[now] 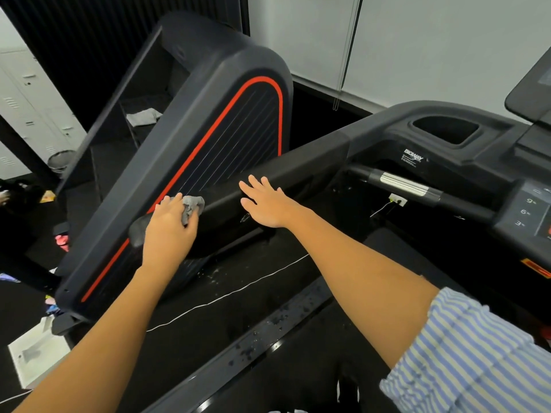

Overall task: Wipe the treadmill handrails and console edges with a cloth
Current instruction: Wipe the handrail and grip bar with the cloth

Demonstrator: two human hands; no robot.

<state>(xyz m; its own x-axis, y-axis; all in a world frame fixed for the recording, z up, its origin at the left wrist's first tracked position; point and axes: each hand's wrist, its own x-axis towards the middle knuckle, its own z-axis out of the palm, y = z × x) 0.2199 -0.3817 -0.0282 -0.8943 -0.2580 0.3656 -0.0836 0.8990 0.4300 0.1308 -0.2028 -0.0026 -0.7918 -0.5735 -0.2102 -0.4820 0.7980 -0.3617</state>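
**Head view: grey cloth at the handrail's near end**

Left hand (167, 217) curls its fingers round a crumpled grey cloth (192, 205), pressed on the treadmill's left handrail (298, 165) close to its near tip. Right hand (265, 204) lies flat just beyond, fingers straight and spread (striped sleeve (465, 353) pushed up). Console (441, 162) sits far right.

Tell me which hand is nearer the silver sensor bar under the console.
Right. The right hand lies flat on the handrail, left of the silver sensor bar; the left hand, holding the cloth, is farther left.
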